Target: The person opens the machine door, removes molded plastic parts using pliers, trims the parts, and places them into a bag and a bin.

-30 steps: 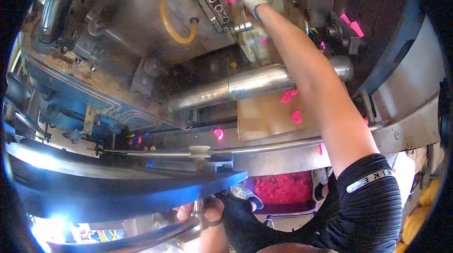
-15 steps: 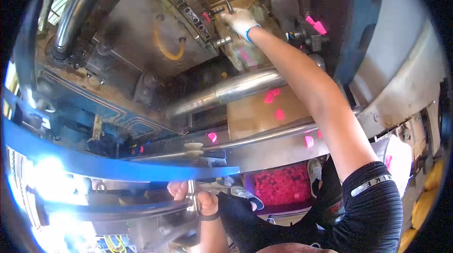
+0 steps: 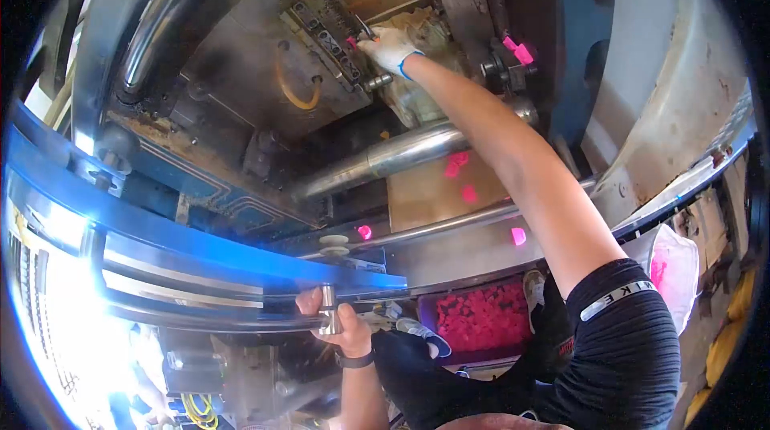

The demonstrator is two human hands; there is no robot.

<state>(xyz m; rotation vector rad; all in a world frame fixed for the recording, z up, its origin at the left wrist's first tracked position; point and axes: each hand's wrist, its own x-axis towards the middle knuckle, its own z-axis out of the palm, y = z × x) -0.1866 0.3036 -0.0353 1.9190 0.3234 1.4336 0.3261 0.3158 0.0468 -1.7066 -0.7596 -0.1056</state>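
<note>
My left hand (image 3: 353, 338), bare with a dark wristband, is closed around an upright metal handle (image 3: 327, 298) on the blue sliding door (image 3: 241, 257) of a large machine. Reaching deep inside the machine, my right hand (image 3: 391, 49) wears a white glove with a blue cuff. Its fingers are wrapped round a slim tool with a metal tip (image 3: 365, 26); the tool's other end is hidden in the glove. Just left of the glove is a metal mould block (image 3: 325, 41) with rows of cavities, and a small pink piece lies at the fingertips.
A thick steel bar (image 3: 417, 147) crosses below my right arm. Pink pieces (image 3: 457, 164) lie on a cardboard sheet (image 3: 417, 197). A purple crate (image 3: 429, 322) of pink pieces stands by my feet. At right is a white bag (image 3: 674, 277). A yellow hose (image 3: 297, 93) loops inside.
The view has shifted slightly. My gloved hand has moved a little left and down, staying beside the mould block. My left hand keeps its grip on the door handle.
</note>
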